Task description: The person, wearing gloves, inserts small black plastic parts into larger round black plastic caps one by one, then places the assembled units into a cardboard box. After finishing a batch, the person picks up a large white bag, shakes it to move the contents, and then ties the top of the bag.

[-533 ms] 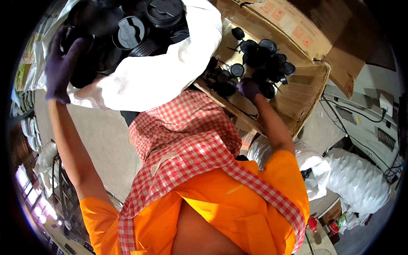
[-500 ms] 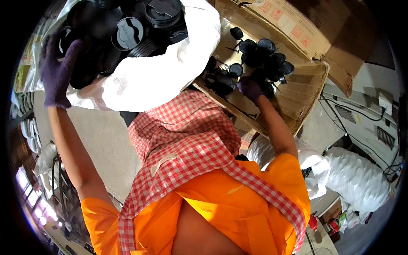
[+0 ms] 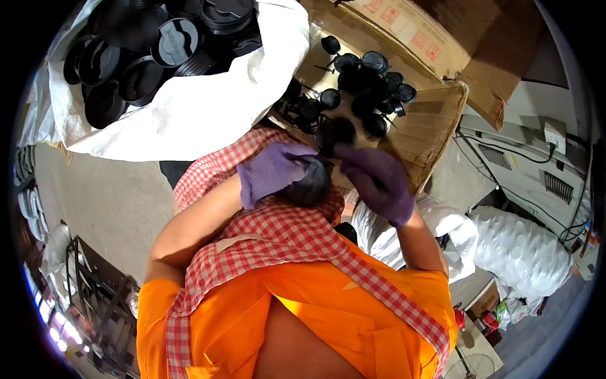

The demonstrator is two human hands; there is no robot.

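Both my hands wear purple knit gloves and meet in front of my apron. My left hand (image 3: 273, 172) is closed on a black round plastic lid (image 3: 309, 183), which hangs below its fingers. Facing it, my right hand (image 3: 380, 183) has its fingers bent toward a black round-headed part (image 3: 336, 134), smeared by motion, and appears to pinch it. Loose black round-headed parts with thin stems (image 3: 375, 85) lie heaped in the cardboard box (image 3: 435, 123) beyond my hands. At the upper left, a white woven sack (image 3: 208, 117) holds many larger black lids (image 3: 177, 43).
Box flaps (image 3: 413, 31) stand up at the far right. White plastic sacks (image 3: 521, 246) lie at the right beside a pale machine (image 3: 524, 170) with cables. A dark metal frame (image 3: 88, 278) is at the lower left, on the grey floor (image 3: 107, 202) side.
My left hand has left the sack and come to the middle with a black lid. My right hand has drawn back out of the box toward me, bringing a round-headed part.
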